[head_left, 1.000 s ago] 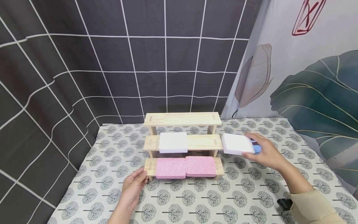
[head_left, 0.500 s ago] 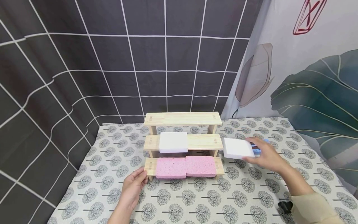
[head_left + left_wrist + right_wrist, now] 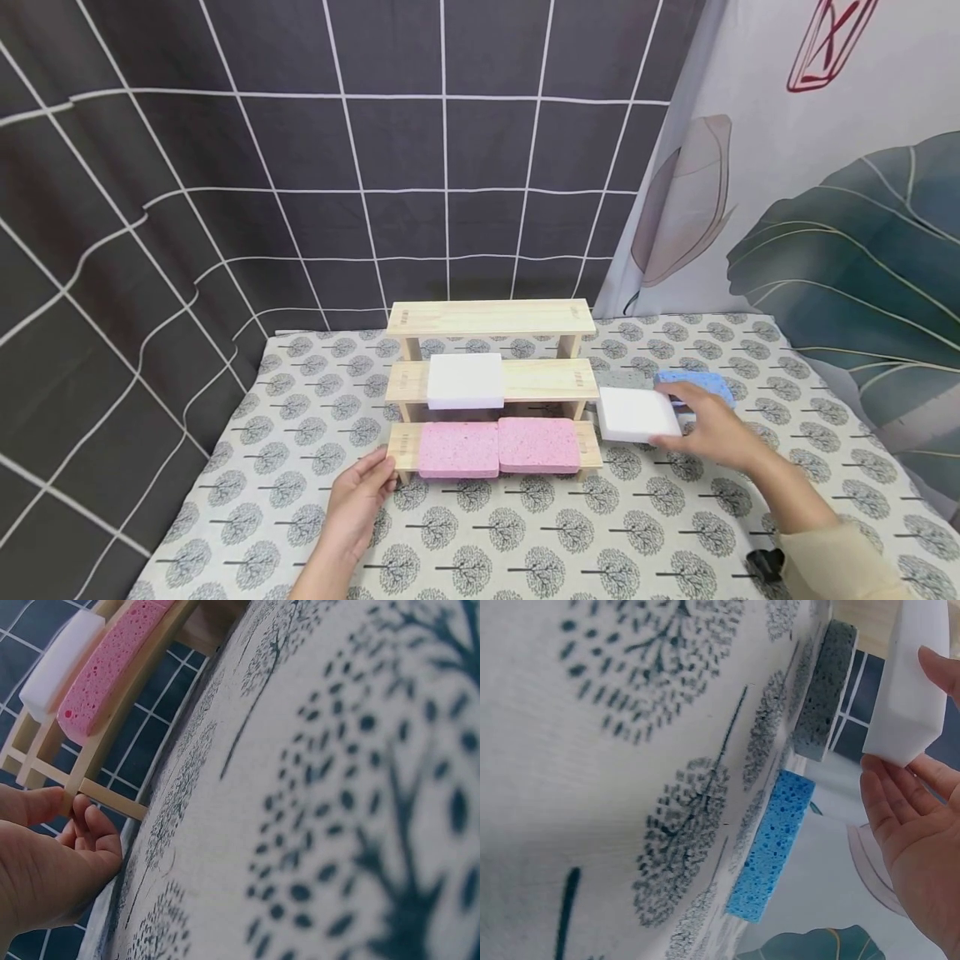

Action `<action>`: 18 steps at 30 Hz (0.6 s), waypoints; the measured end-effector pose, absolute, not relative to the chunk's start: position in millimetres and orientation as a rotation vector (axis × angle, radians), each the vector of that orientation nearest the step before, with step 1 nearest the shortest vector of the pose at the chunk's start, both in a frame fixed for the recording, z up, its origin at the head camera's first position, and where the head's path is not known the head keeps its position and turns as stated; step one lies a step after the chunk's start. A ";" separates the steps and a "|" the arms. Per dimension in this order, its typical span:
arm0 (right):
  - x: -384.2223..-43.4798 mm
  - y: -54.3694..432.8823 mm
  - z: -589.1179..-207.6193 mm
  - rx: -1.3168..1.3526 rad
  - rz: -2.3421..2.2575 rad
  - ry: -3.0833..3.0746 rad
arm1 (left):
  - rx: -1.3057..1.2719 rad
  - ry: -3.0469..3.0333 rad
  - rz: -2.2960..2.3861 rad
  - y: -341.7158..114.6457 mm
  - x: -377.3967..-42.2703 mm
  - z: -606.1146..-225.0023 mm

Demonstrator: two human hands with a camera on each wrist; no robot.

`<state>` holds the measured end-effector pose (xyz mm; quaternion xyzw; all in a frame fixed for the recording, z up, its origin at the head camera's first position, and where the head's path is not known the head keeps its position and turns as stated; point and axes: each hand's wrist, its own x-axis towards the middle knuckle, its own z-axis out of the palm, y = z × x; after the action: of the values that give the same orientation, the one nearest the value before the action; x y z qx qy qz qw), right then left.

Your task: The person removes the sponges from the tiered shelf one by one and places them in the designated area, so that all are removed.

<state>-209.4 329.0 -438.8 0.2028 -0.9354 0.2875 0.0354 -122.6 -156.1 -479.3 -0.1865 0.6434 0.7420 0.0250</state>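
Observation:
My right hand [image 3: 708, 429] grips a white sponge block [image 3: 637, 414] by its right end, just right of a three-step wooden rack [image 3: 491, 317]. In the right wrist view the white block is held above the cloth, between thumb and fingers. My left hand [image 3: 358, 498] pinches the left end of the rack's lowest board, as the left wrist view also shows. Two pink sponges [image 3: 459, 450] lie side by side on that lowest step. On the left part of the middle step sits another white sponge block [image 3: 466, 381]. The top step is bare.
Behind the right hand lie a blue sponge [image 3: 771, 846] and a grey sponge [image 3: 826, 690] on the tree-print cloth [image 3: 480, 542]. A dark gridded curtain [image 3: 397, 142] stands behind and left; a pale leaf-print curtain [image 3: 810, 233] is on the right.
My right hand has brought the white block toward me and lower in the head view, uncovering more of the blue and grey sponges. The left hand and rack have stayed put.

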 end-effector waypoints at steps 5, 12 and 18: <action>-207.6 329.2 -442.7 0.622 0.835 -2.892 | -0.576 1.988 2.299 -156.4 -122.5 -479.7; -205.2 326.7 -447.3 0.612 0.814 -2.919 | -0.565 2.000 2.287 -158.1 -122.7 -480.1; -203.7 325.8 -450.2 0.639 0.811 -2.919 | -0.552 2.011 2.280 -157.6 -123.3 -480.2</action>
<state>-203.7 325.8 -450.2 0.2064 -0.9425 0.2617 0.0229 -123.3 -157.6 -480.2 -0.1786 0.6506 0.7376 0.0260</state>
